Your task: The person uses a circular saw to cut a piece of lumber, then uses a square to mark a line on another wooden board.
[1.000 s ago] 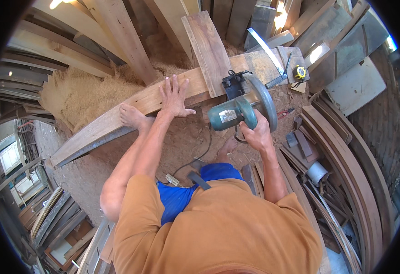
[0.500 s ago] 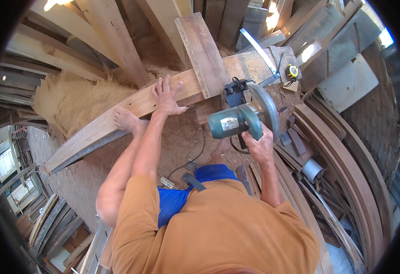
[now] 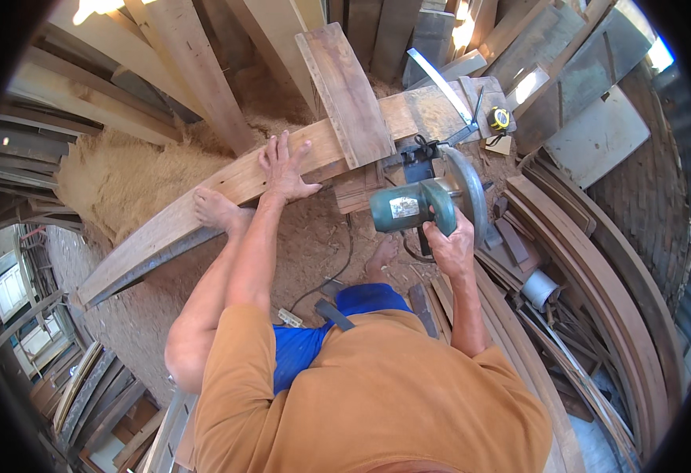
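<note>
My left hand (image 3: 286, 172) lies with fingers spread on a long wooden plank (image 3: 231, 175), and my left foot (image 3: 217, 210) rests on the same plank beside it. In my right hand (image 3: 453, 246) is the rear handle of a green circular saw (image 3: 408, 203), held low to the right of the plank. The saw's rounded metal guard (image 3: 471, 189) faces right; its blade cannot be made out. A shorter, wide board (image 3: 347, 96) lies across the plank, just left of the saw's dark base.
A try square (image 3: 442, 85) and a yellow tape measure (image 3: 499, 119) lie at the plank's far right end. Sawdust (image 3: 128, 177) is heaped on the left. Curved planks (image 3: 590, 268) are stacked on the right, near a metal can (image 3: 540, 288). A power cord (image 3: 333, 276) runs across the ground.
The circular saw in my right hand has shifted a little to the right, away from the crossing board. My left hand and foot stay on the plank.
</note>
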A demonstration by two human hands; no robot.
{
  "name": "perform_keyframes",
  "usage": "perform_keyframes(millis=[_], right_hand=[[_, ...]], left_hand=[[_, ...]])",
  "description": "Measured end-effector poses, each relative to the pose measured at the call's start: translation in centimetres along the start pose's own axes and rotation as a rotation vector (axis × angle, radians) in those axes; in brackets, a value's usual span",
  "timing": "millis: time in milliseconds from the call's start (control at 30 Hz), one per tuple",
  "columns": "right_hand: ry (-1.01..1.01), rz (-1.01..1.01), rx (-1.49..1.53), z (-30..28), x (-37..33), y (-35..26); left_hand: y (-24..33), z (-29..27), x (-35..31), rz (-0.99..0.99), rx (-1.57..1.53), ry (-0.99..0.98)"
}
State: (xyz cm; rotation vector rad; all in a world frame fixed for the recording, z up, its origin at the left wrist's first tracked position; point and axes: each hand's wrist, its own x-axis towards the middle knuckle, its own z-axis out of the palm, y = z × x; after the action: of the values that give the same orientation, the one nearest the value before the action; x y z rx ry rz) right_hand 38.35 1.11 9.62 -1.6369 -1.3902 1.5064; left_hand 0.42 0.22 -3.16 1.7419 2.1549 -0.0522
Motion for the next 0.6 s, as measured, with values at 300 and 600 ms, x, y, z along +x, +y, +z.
perform_keyframes(millis=[300,600], right_hand=[[-0.046,-0.046,0.023,1.3,0.8,-0.9],[-0.128,-0.100,-0.011,4.2,1.6,-1.0]], left_hand=[[0.0,-0.3,0.0,-0.020,-0.019,-0.028],[0.0,-0.5,-0.1,-0.023,-0.034,0.012]])
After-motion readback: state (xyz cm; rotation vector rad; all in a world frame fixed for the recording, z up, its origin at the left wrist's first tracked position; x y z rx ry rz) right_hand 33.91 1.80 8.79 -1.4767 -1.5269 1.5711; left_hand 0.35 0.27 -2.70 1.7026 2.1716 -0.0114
